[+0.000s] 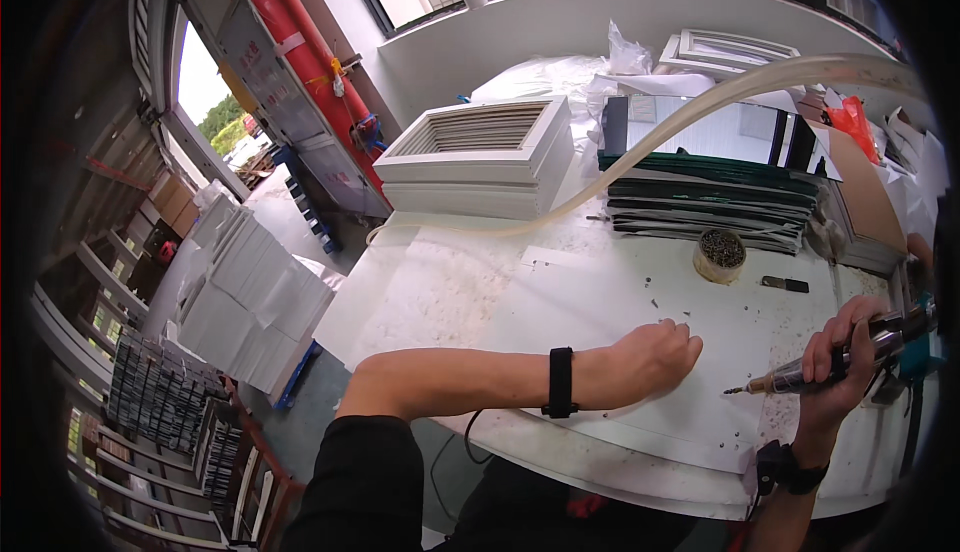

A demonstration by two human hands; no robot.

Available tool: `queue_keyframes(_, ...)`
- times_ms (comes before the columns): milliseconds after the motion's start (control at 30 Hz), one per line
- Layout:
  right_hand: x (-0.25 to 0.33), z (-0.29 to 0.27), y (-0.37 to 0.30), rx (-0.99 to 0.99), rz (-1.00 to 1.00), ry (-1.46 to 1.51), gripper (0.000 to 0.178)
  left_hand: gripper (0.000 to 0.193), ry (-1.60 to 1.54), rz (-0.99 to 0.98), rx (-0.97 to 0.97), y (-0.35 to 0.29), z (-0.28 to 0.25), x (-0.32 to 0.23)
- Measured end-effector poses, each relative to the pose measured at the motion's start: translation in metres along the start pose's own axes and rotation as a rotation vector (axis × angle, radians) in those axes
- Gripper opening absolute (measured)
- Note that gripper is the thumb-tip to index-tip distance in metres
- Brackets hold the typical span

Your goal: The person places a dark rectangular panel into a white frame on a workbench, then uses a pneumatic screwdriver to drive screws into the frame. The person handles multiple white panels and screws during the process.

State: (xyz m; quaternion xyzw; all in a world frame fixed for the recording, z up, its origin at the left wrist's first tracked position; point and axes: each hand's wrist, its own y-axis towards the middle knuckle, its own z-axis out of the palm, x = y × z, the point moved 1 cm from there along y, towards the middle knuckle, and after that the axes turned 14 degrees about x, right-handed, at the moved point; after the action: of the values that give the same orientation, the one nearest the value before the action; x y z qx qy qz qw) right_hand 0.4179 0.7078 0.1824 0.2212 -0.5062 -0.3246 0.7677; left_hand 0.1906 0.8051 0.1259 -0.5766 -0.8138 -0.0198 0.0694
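Observation:
My left hand (655,360) is closed, knuckles up, over a flat white panel (560,297) on the worktable; whatever its fingers hold, if anything, is hidden. To the right, my right hand (840,357) is wrapped round a screwdriver (790,380), a powered one with a grey body and brassy nose. Its bit points left, toward the left hand, just above the white surface. Small loose screws lie scattered about the panel. Beyond the hands stands a round tub of screws (720,256), with a small dark flat piece (785,284) beside it.
Stacked white louvred frames (480,157) stand at the back left of the table. Dark-edged flat panels (710,202) are piled at the back right. A pale hose (690,117) arches across the table. White stacks (255,297) sit on the floor at left.

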Motion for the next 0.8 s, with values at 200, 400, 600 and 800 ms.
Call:
queue_keyframes(200,0.008,0.000,0.007,0.035,0.017,0.017,0.018,0.010,-0.482,0.098,-0.145,0.000,-0.016,0.004)
queue_keyframes(400,0.019,-0.011,0.013,0.147,-0.065,0.041,0.016,0.011,-1.101,-0.096,0.182,0.009,-0.029,-0.010)
queue_keyframes(600,0.019,-0.014,0.013,0.119,-0.093,0.158,0.017,0.013,-1.735,-0.092,0.274,0.016,-0.013,-0.009)
queue_keyframes(800,0.015,-0.015,0.013,0.125,-0.090,0.168,0.018,0.017,-2.055,-0.007,0.242,0.016,0.002,-0.009)
